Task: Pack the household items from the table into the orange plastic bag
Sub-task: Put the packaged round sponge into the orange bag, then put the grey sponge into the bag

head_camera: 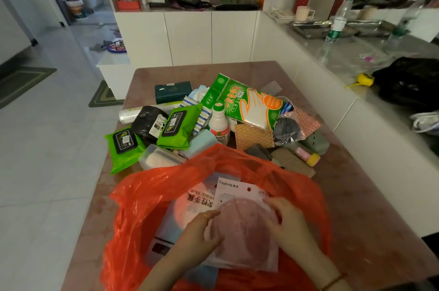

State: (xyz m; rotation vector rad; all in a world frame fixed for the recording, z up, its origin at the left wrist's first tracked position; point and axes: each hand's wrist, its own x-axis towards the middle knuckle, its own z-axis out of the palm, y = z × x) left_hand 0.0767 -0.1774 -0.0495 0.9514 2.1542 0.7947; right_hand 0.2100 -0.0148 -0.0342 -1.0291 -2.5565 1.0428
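The orange plastic bag [152, 198] lies open on the near part of the table [351, 198]. Inside it I hold a flat clear packet with a pinkish round disc [244, 233]: my left hand [197, 238] grips its left edge, my right hand [289, 222] grips its right edge. Under it lies a white glove packet with red print [197, 200]. Beyond the bag the household items sit in a pile: two green wipe packs [178, 125], a black roll [148, 122], a white bottle [219, 124], a green glove bag [249, 100], a dark box [173, 91].
White cabinets stand behind the table and along its right side. On the right counter are a water bottle [338, 20], metal trays [311, 28], a black bag [411, 81] and a yellow tape measure [364, 79]. Tiled floor with mats lies to the left.
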